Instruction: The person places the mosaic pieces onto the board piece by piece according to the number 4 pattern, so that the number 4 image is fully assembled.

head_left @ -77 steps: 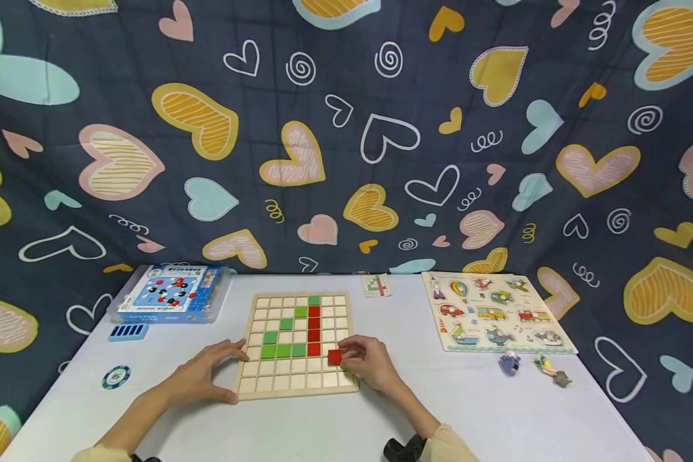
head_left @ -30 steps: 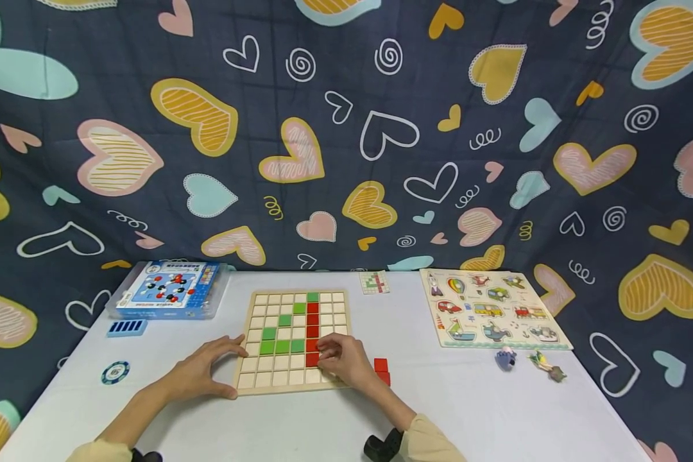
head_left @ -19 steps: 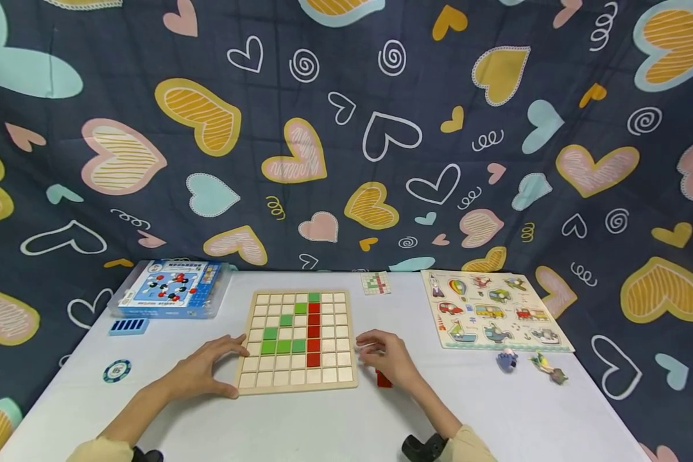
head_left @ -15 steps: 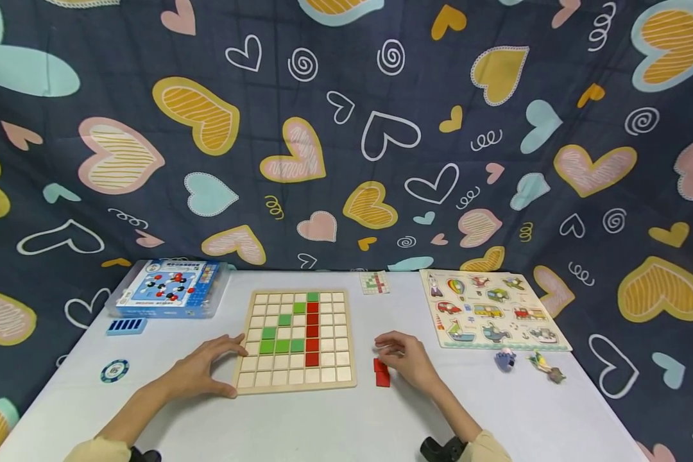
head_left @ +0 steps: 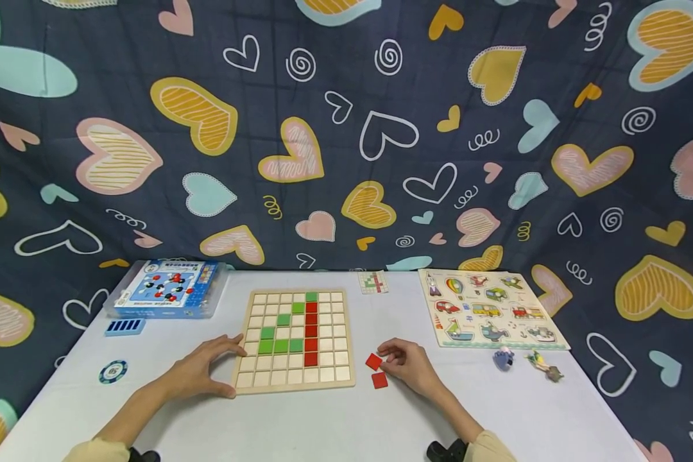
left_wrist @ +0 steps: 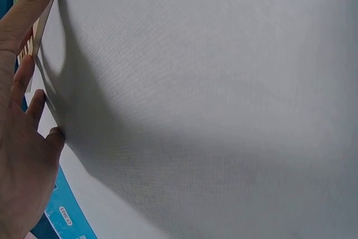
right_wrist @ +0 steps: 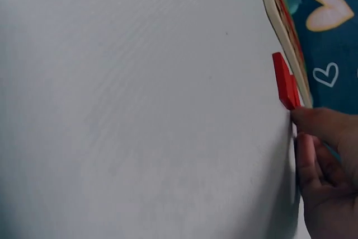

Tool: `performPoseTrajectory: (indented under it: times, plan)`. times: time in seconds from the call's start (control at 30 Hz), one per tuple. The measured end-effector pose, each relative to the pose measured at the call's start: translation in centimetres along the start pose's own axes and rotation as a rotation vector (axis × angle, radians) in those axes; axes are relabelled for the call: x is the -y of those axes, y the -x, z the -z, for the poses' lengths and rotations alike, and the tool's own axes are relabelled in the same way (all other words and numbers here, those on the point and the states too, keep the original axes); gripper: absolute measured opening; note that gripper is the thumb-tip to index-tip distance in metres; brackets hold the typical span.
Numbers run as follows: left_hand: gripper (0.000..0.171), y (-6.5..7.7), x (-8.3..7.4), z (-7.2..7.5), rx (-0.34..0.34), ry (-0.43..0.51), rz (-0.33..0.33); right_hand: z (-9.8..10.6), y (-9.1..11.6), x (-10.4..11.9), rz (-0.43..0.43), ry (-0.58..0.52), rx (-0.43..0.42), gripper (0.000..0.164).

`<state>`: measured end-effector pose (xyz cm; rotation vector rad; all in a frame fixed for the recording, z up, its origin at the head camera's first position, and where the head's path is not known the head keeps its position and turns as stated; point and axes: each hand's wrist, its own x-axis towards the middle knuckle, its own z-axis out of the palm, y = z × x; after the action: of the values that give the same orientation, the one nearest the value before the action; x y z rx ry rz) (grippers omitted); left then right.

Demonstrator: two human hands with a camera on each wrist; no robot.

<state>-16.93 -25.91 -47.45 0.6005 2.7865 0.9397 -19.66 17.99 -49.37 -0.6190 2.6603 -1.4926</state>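
Note:
A wooden grid board (head_left: 294, 388) lies on the table with pale squares, a stepped line and row of green tiles (head_left: 281, 346) and a column of red tiles (head_left: 311, 333). My left hand (head_left: 199, 369) rests at the board's left edge, thumb at the near corner and fingers spread along the side. Right of the board are two loose red tiles: one turned cornerwise (head_left: 373, 362), the other (head_left: 379, 380) just nearer. The thumb and fingertips of my right hand (head_left: 410, 366) pinch the right corner of the turned tile. In the right wrist view, that hand (right_wrist: 330, 155) partly hides the tiles.
A small pattern card (head_left: 373, 282) lies behind the board. At the right are a picture puzzle board (head_left: 491, 308) and small figurines (head_left: 504, 359). On the left sit a boxed molecule kit (head_left: 164, 292), a blue slotted block (head_left: 124, 327) and a round chip (head_left: 113, 371).
A red tile has been added at the bottom of the red column. My right hand has moved back right to the loose tiles, and one has turned. The left hand stays put.

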Motion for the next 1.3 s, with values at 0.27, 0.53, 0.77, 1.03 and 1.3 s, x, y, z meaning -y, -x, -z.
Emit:
performPoseTrajectory:
  times: [0.27, 0.53, 0.77, 1.03, 1.3]
  plan:
    - [0.065, 0.0, 0.2, -0.1, -0.006, -0.004, -0.008, -0.8, -0.4, 0.4, -0.002, -0.016, -0.048, 0.020]
    - [0.064, -0.1, 0.2, 0.0, -0.004, -0.001, 0.000, -1.1, -0.9, 0.6, -0.010, -0.033, -0.035, 0.027]
    - [0.064, 0.1, 0.1, -0.1, -0.006, -0.001, -0.017, -1.1, -1.1, 0.5, -0.023, -0.040, -0.064, 0.024]
    - [0.065, 0.1, 0.2, 0.0, -0.007, -0.023, -0.007, -0.9, -1.0, 1.1, -0.085, -0.064, -0.150, 0.026]
    - [0.064, 0.1, 0.5, -0.2, -0.022, 0.008, -0.048, -1.7, -0.6, 2.2, -0.069, -0.073, -0.117, 0.025]
